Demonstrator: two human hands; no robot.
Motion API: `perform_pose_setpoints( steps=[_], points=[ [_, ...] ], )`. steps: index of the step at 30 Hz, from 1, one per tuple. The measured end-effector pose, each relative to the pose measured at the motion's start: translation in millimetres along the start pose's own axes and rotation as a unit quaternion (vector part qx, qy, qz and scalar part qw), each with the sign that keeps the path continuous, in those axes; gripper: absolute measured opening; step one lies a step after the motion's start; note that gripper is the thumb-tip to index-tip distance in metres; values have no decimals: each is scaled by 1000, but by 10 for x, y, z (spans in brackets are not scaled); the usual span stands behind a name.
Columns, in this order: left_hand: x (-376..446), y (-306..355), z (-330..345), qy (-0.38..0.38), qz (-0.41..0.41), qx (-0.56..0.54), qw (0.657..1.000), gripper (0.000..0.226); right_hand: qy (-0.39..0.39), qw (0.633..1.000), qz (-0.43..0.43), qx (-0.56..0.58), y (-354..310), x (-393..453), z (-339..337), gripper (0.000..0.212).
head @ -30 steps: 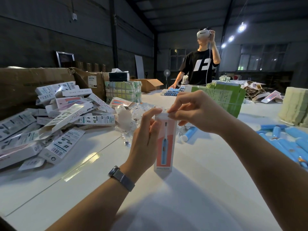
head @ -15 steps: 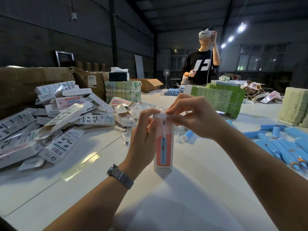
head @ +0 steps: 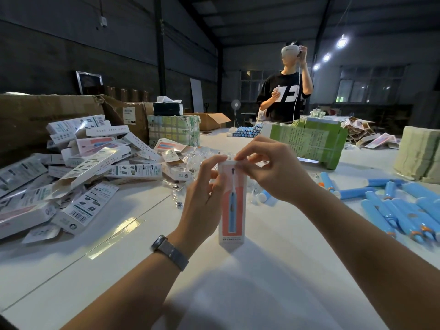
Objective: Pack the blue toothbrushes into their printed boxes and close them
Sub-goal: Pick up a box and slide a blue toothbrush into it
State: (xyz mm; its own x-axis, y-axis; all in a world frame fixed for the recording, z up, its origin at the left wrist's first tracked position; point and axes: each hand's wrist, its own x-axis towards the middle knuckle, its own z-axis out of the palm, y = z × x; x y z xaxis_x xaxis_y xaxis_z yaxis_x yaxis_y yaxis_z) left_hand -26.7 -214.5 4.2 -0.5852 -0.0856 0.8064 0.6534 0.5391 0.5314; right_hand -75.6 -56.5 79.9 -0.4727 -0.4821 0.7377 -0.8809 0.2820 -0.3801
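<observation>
A tall white-and-coral printed cardboard box (head: 232,206) is standing upright on the white table (head: 273,270), the left hand (head: 202,201) gripping its side, the right hand (head: 273,167) pinching its top flap. Loose blue plastic toothbrushes (head: 400,208) are lying well right.

We see a box (head: 232,206) standing upright on the worktop (head: 273,270) in the middle, with the left hand (head: 202,201) on its left side and the right hand (head: 273,170) at its top. A pile of boxes (head: 78,170) lies to the left, and a bunch of toothbrushes (head: 400,208) lies to the right. Behind the hands sits a wrapped bundle (head: 307,144), and behind that a person (head: 285,96) stands at the far side of the worktop.
</observation>
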Motion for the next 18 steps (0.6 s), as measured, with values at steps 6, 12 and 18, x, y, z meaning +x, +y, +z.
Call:
perform_pose_setpoints(
  steps=[6, 12, 18],
  points=[
    [-28, 6, 20, -4, 2, 21, 1000, 48, 52, 996, 31, -64, 13, -34, 84, 10],
    [-64, 14, 66, -10, 9, -28, 1000, 74, 4, 996, 63, -63, -13, -155, 258, 56],
    [-102, -80, 147, -29, 14, -4, 999, 56, 65, 987, 148, -22, 14, -349, -199, 59]
  ],
)
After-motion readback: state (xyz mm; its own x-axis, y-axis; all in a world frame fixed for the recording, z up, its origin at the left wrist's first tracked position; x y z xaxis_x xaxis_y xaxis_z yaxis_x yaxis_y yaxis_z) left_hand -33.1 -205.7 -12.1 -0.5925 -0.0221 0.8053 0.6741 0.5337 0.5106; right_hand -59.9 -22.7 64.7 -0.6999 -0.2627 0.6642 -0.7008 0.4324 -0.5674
